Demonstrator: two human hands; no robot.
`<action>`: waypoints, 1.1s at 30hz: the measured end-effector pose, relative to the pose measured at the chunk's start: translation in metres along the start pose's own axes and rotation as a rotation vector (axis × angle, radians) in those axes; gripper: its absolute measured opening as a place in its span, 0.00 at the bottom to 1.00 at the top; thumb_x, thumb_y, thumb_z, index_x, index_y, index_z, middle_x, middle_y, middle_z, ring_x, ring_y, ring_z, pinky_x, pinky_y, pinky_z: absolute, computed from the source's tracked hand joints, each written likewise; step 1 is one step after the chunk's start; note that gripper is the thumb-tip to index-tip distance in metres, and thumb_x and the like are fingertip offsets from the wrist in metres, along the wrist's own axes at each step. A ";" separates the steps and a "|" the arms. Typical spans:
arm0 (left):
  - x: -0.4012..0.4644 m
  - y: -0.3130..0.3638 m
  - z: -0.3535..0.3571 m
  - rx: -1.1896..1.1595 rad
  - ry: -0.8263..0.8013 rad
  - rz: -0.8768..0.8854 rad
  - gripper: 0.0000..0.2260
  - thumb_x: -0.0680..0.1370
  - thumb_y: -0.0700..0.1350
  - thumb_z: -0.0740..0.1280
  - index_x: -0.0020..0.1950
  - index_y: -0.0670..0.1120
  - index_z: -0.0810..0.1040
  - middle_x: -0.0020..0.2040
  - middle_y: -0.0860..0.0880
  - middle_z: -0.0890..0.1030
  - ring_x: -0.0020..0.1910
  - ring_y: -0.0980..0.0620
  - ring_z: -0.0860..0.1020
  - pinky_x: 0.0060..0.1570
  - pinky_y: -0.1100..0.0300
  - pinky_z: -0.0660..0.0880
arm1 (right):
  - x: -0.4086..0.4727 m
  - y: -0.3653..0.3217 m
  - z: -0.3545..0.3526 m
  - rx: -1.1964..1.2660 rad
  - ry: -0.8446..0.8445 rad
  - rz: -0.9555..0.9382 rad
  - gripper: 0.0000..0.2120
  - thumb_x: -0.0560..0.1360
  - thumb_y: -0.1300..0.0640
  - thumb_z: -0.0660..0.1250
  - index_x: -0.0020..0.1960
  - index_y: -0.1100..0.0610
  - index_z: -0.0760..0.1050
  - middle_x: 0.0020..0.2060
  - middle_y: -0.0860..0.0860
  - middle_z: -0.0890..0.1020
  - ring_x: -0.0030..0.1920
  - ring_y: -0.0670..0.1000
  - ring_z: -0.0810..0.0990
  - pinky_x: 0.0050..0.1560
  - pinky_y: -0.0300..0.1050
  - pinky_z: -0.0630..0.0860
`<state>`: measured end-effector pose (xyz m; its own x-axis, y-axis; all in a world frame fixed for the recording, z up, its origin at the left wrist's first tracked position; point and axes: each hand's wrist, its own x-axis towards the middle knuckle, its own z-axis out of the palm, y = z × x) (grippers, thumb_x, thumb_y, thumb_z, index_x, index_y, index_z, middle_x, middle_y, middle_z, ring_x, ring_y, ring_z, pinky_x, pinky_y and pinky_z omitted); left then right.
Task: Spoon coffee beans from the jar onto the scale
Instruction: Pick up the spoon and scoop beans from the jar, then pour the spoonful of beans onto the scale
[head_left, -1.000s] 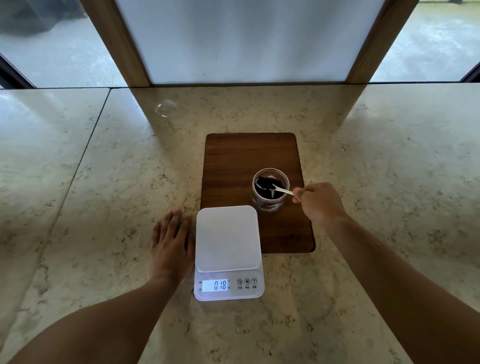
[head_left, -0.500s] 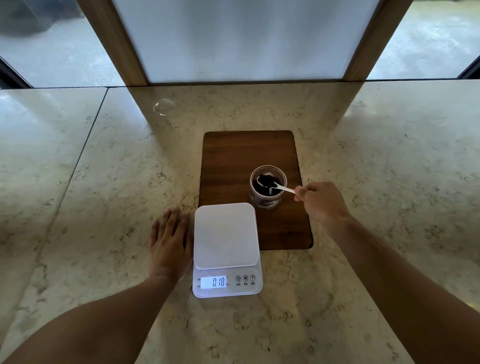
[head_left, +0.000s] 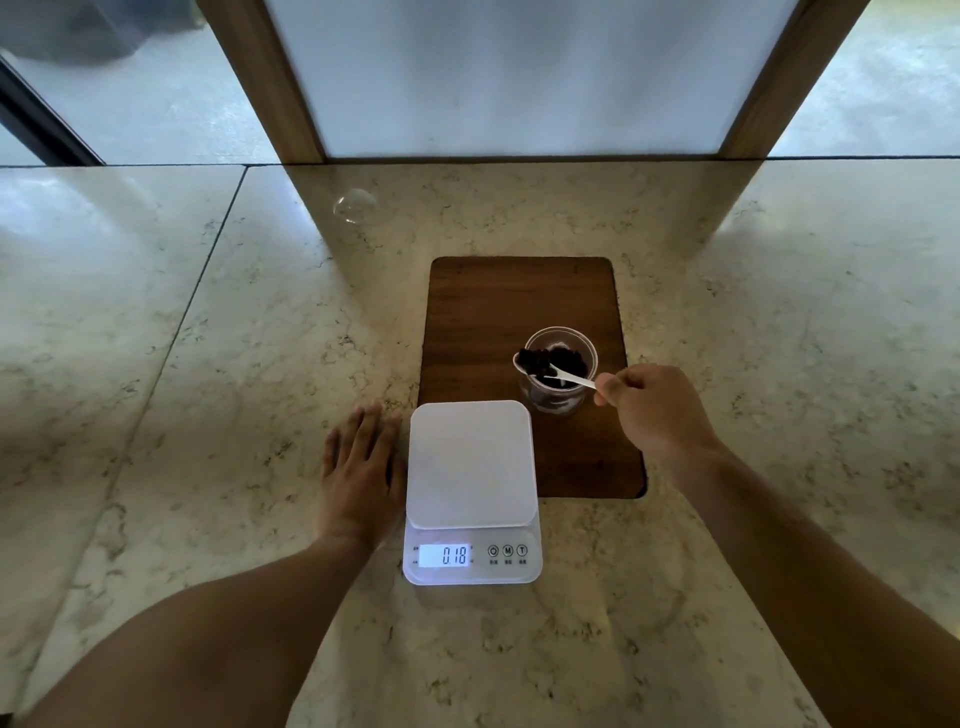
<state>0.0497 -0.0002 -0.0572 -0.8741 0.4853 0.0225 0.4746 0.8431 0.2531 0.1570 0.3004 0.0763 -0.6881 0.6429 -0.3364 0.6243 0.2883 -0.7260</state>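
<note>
A clear glass jar (head_left: 563, 400) with dark coffee beans stands on a wooden board (head_left: 498, 312). My right hand (head_left: 657, 410) pinches the handle of a white spoon (head_left: 563, 375). The spoon's bowl is heaped with beans (head_left: 535, 359) and sits at the jar's left rim, raised above the beans inside. A white digital scale (head_left: 470, 462) stands in front of the board, its platform bare and its display (head_left: 445, 555) reading 0.18. My left hand (head_left: 361, 467) lies flat on the counter, touching the scale's left side.
The marble counter (head_left: 208, 364) stretches wide on both sides, with a seam running down the left. A small clear glass lid (head_left: 355, 206) lies at the back left. Wooden window posts (head_left: 270, 83) rise behind the counter.
The spoon has risen out of the jar with a load of beans and shifted left to the rim. My left hand and the scale have stayed put.
</note>
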 end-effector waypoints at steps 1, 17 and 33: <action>-0.001 0.001 0.000 -0.001 -0.001 -0.003 0.26 0.81 0.56 0.47 0.77 0.50 0.63 0.79 0.47 0.60 0.79 0.50 0.51 0.77 0.47 0.47 | -0.003 -0.001 0.002 -0.014 -0.008 -0.012 0.16 0.79 0.48 0.64 0.36 0.51 0.81 0.22 0.49 0.72 0.20 0.46 0.65 0.23 0.39 0.62; 0.000 0.003 -0.001 -0.024 -0.009 -0.031 0.25 0.81 0.55 0.47 0.77 0.51 0.62 0.80 0.49 0.58 0.79 0.52 0.50 0.77 0.48 0.46 | -0.028 0.018 0.041 -0.005 -0.161 0.030 0.16 0.79 0.48 0.66 0.36 0.52 0.81 0.20 0.44 0.72 0.21 0.41 0.68 0.25 0.37 0.63; 0.000 0.003 -0.002 -0.031 -0.012 -0.028 0.25 0.81 0.55 0.46 0.77 0.51 0.62 0.80 0.49 0.58 0.79 0.53 0.48 0.77 0.49 0.45 | -0.038 0.034 0.062 -0.067 -0.176 -0.059 0.14 0.78 0.50 0.67 0.35 0.50 0.80 0.28 0.40 0.79 0.30 0.38 0.76 0.30 0.37 0.65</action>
<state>0.0513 0.0018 -0.0541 -0.8855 0.4647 0.0033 0.4465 0.8487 0.2834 0.1811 0.2421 0.0276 -0.7745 0.4911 -0.3986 0.6003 0.3721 -0.7079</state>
